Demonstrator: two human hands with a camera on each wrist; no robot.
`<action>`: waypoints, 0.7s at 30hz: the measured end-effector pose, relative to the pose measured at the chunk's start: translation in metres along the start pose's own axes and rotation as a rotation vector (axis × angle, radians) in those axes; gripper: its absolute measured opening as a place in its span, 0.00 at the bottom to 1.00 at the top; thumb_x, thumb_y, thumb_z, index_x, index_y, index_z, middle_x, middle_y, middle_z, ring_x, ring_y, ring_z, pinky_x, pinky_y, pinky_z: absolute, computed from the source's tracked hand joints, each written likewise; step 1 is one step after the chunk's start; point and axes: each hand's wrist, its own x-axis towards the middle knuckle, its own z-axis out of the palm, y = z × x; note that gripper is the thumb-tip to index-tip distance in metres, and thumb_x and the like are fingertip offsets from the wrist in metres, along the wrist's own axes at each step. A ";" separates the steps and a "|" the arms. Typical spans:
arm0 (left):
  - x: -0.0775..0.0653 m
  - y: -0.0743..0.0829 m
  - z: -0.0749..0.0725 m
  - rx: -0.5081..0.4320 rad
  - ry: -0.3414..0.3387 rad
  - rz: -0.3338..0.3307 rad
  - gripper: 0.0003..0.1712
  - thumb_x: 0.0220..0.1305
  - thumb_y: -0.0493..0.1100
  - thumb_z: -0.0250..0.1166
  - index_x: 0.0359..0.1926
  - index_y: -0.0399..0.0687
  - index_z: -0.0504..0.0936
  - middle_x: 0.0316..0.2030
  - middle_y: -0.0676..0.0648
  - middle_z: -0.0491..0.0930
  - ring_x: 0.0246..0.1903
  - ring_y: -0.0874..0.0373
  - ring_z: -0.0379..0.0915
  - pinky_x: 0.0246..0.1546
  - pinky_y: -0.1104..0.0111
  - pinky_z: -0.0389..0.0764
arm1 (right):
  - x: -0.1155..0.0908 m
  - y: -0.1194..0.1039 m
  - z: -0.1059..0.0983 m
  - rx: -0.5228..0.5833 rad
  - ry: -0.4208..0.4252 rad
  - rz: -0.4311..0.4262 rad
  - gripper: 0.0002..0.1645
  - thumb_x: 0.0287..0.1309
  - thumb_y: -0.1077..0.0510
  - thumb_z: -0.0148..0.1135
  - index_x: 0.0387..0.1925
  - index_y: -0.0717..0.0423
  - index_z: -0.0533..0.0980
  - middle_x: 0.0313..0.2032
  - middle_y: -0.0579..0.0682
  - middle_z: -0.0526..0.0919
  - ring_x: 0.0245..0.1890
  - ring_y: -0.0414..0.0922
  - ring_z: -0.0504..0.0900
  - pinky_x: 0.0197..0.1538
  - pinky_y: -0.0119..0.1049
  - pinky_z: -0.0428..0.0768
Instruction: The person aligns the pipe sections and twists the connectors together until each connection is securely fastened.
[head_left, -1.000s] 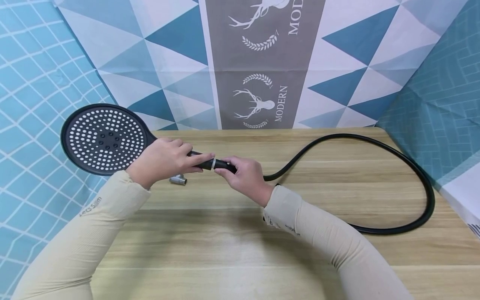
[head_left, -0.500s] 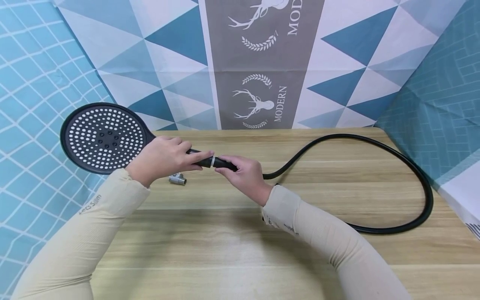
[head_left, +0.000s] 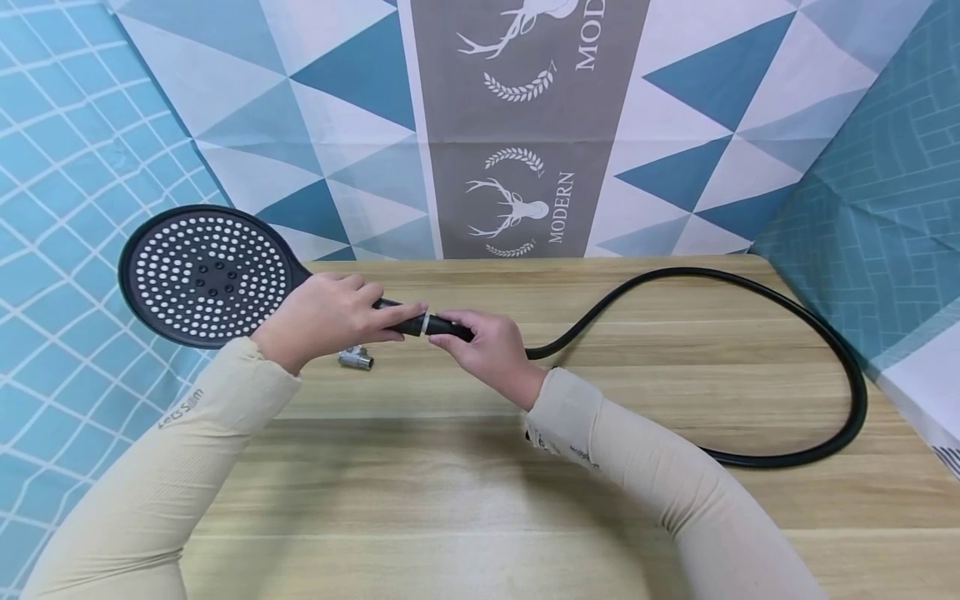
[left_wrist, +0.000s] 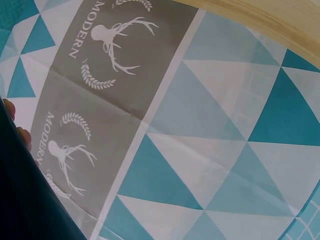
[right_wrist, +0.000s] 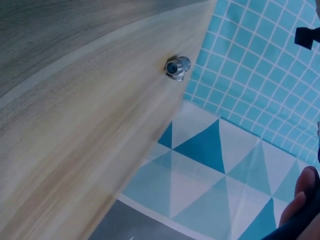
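Observation:
A black shower head (head_left: 210, 275) with a round face of white nozzles is held up at the left in the head view. My left hand (head_left: 330, 317) grips its handle, the index finger stretched along it. My right hand (head_left: 487, 350) pinches the black end fitting of a shower hose (head_left: 693, 272). A pale ring (head_left: 425, 323) shows where handle and fitting meet, between the two hands. In the left wrist view only fingertips (left_wrist: 24, 137) show beside a dark shape. Some right fingers (right_wrist: 300, 195) appear at the edge of the right wrist view.
A small chrome pipe fitting (head_left: 356, 359) lies on the wooden table (head_left: 465, 517) behind the left forearm. The hose loops across the table's right side. Patterned blue and white sheets (head_left: 352, 67) stand along the back and both sides.
Both hands and the shower head shift very slightly up and left between the first two frames, then stay almost still. The grip of both hands is unchanged.

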 end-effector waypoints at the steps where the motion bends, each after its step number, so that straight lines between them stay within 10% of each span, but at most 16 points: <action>1: 0.000 0.000 0.000 0.000 -0.002 -0.002 0.26 0.76 0.57 0.35 0.51 0.56 0.78 0.15 0.47 0.64 0.11 0.56 0.56 0.09 0.69 0.59 | 0.000 0.000 0.000 -0.004 -0.005 -0.003 0.18 0.50 0.61 0.72 0.42 0.67 0.82 0.35 0.57 0.86 0.26 0.43 0.83 0.29 0.27 0.78; 11: 0.002 0.002 0.001 0.026 -0.030 0.015 0.31 0.76 0.58 0.31 0.52 0.56 0.80 0.15 0.47 0.63 0.11 0.56 0.55 0.10 0.69 0.58 | 0.008 0.003 -0.008 -0.154 -0.224 -0.185 0.27 0.58 0.63 0.65 0.57 0.71 0.72 0.60 0.61 0.73 0.57 0.52 0.75 0.49 0.39 0.79; 16: 0.002 0.003 0.000 0.023 -0.045 0.018 0.31 0.77 0.58 0.30 0.53 0.55 0.80 0.15 0.48 0.63 0.11 0.57 0.55 0.11 0.70 0.58 | 0.009 0.004 -0.011 -0.099 -0.288 -0.131 0.26 0.60 0.64 0.63 0.58 0.71 0.71 0.58 0.63 0.75 0.57 0.53 0.75 0.53 0.39 0.77; 21: 0.003 0.001 -0.003 0.017 -0.044 -0.002 0.21 0.72 0.55 0.46 0.53 0.55 0.79 0.16 0.47 0.65 0.11 0.56 0.57 0.10 0.69 0.59 | 0.006 0.004 -0.009 0.005 -0.178 -0.021 0.22 0.56 0.63 0.67 0.52 0.69 0.77 0.47 0.61 0.82 0.45 0.50 0.82 0.46 0.35 0.80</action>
